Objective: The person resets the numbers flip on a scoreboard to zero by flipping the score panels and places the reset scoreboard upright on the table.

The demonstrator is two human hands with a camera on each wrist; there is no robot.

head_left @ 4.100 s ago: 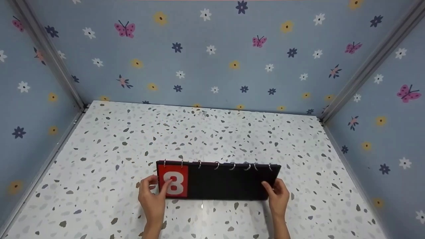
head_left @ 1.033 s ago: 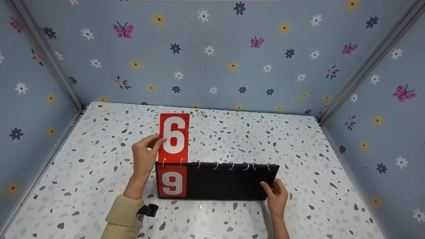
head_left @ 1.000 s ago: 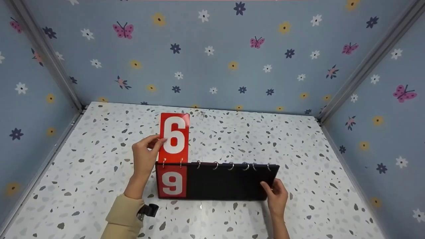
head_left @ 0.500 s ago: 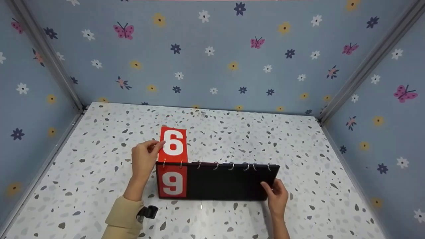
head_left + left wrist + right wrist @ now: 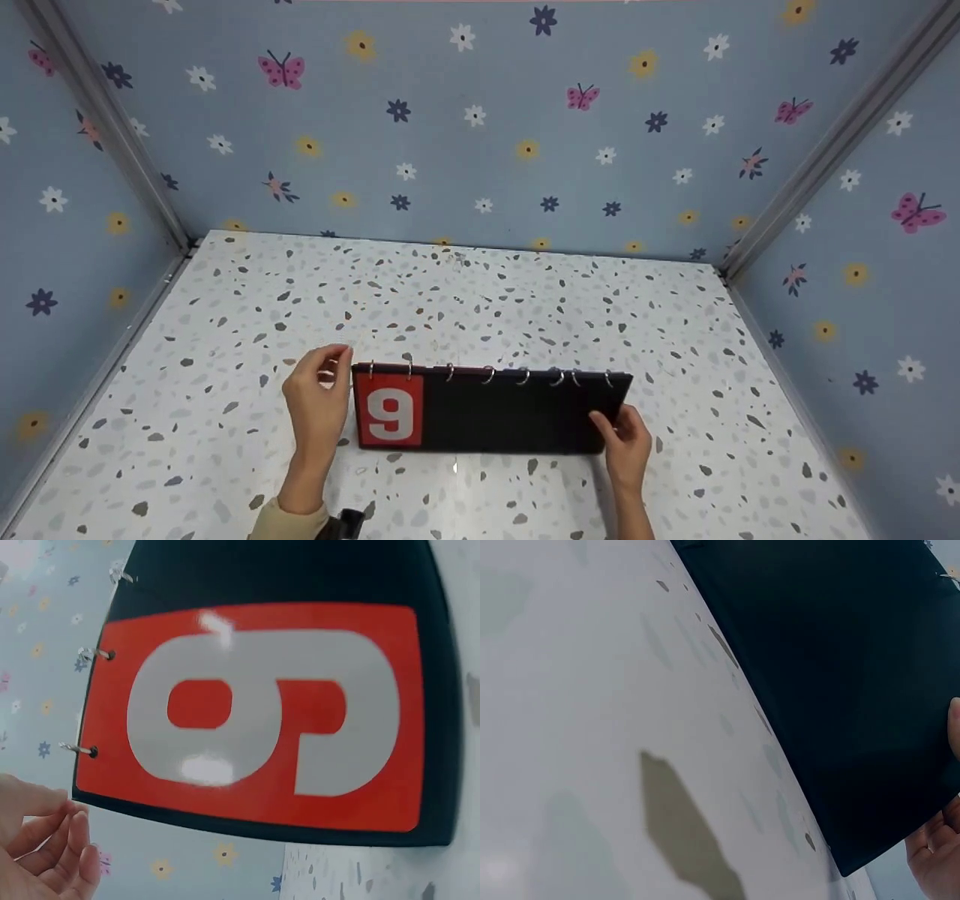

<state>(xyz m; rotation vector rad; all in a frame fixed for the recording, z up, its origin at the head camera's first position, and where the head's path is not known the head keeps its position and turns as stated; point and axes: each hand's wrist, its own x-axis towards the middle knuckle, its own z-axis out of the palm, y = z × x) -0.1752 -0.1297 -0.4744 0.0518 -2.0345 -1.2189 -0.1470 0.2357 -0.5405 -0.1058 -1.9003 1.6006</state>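
Observation:
A black flip scoreboard point(image 5: 510, 412) stands tilted on the table, with metal rings along its top edge. At its left end a red card with a white 9 point(image 5: 395, 409) faces me, filling much of the left wrist view. My left hand point(image 5: 319, 397) is beside the top left corner, thumb and fingertips close together and loosely curled. In the left wrist view these fingertips point(image 5: 79, 821) are right at the corner, with no card showing between them. My right hand point(image 5: 628, 442) grips the scoreboard's lower right corner, thumb in front and fingers behind. The card with the 6 is hidden.
The white speckled tabletop point(image 5: 480, 307) runs back to a blue flowered wall panel point(image 5: 480, 135). Similar panels rise on both sides, with metal posts point(image 5: 112, 142) at the corners. A black wrist device point(image 5: 349, 523) sits at my left sleeve.
My left hand swung the 6 card back and down behind the scoreboard, let it go and came down towards me. The front card changed from 8 to 9 earlier. My right hand kept its place.

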